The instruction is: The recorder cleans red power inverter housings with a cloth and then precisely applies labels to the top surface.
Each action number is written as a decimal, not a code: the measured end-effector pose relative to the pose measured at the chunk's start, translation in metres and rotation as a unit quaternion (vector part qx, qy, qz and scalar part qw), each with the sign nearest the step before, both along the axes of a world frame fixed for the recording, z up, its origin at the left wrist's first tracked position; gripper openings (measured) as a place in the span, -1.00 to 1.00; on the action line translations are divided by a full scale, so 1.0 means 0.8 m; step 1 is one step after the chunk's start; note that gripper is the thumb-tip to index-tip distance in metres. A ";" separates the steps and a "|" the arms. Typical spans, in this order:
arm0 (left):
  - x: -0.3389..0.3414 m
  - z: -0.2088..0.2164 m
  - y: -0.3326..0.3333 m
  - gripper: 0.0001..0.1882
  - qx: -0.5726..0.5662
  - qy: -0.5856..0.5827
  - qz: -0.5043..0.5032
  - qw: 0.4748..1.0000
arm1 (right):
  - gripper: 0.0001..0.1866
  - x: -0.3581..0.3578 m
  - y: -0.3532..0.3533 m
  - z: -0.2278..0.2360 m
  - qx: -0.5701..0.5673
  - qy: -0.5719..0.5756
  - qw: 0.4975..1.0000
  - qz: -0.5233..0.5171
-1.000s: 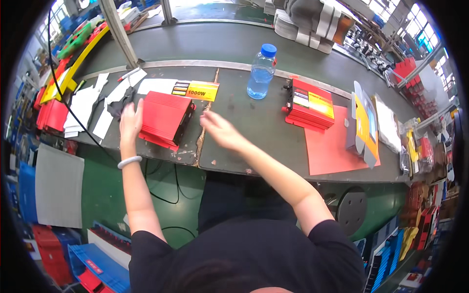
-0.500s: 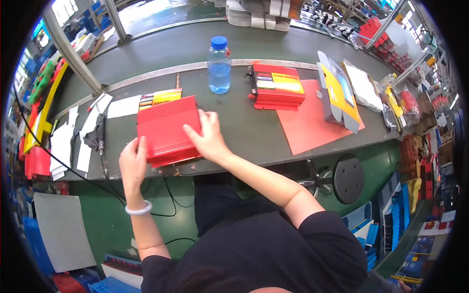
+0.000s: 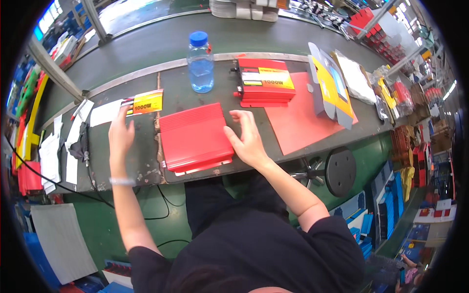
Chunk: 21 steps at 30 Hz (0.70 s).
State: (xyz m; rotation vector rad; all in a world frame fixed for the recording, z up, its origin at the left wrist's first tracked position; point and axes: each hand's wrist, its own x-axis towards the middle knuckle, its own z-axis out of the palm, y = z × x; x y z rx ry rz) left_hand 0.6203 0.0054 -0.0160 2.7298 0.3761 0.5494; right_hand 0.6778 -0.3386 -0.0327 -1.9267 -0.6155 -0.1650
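A red ribbed metal case (image 3: 195, 139), shaped like a power inverter, lies flat near the bench's front edge with its plain face up. My right hand (image 3: 248, 139) rests at its right side, fingers apart and slightly curled, gripping nothing. Left of the case, my left hand (image 3: 122, 134) reaches over a yellow, red and black label (image 3: 146, 102) on white backing. Its thumb stands away from the fingers, and the fingertips overlap the label's left part. Whether they touch it is unclear. A similar red inverter (image 3: 266, 83) with a label on its face sits farther right.
A blue-capped water bottle (image 3: 201, 63) stands behind the case. An orange-red sheet (image 3: 293, 122) and an open yellow-grey carton (image 3: 332, 85) lie to the right. White paper strips (image 3: 73, 146) and a black cable (image 3: 87, 146) are at left. A round black stool (image 3: 340, 172) stands below the bench.
The red case has shifted right along the bench, and the label is now more exposed. My left hand has left the case and moved to the label; my right hand has slid off its top.
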 end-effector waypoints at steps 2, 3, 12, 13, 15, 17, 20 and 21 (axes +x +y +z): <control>0.030 -0.037 0.076 -0.29 0.040 -0.037 -0.097 0.994 | -0.58 -0.004 -0.005 0.008 -0.002 0.031 0.999 0.014; 0.052 -0.039 0.092 -0.24 0.036 0.023 -0.100 0.994 | -0.57 -0.004 -0.011 0.009 -0.018 0.038 0.999 0.013; 0.128 -0.026 0.133 -0.12 0.069 0.259 -0.088 0.959 | -0.54 -0.008 -0.032 0.006 -0.024 0.058 0.998 -0.021; 0.126 -0.024 0.142 -0.13 0.076 0.298 -0.098 0.947 | -0.54 -0.005 -0.030 0.003 -0.007 0.039 0.999 -0.013; 0.113 -0.023 0.160 -0.23 0.089 0.261 -0.112 0.955 | -0.53 -0.005 -0.025 0.010 -0.014 0.076 0.997 0.003; 0.116 -0.004 0.148 -0.28 0.084 0.307 -0.087 0.944 | -0.54 -0.004 -0.017 0.011 -0.016 0.075 0.997 0.003; 0.115 0.015 0.128 -0.40 0.145 0.300 -0.074 0.940 | -0.56 -0.003 -0.004 0.021 -0.008 0.028 1.000 0.004; 0.110 0.024 0.119 -0.51 0.125 0.240 -0.091 0.958 | -0.57 -0.001 0.000 0.027 -0.010 -0.001 1.000 0.006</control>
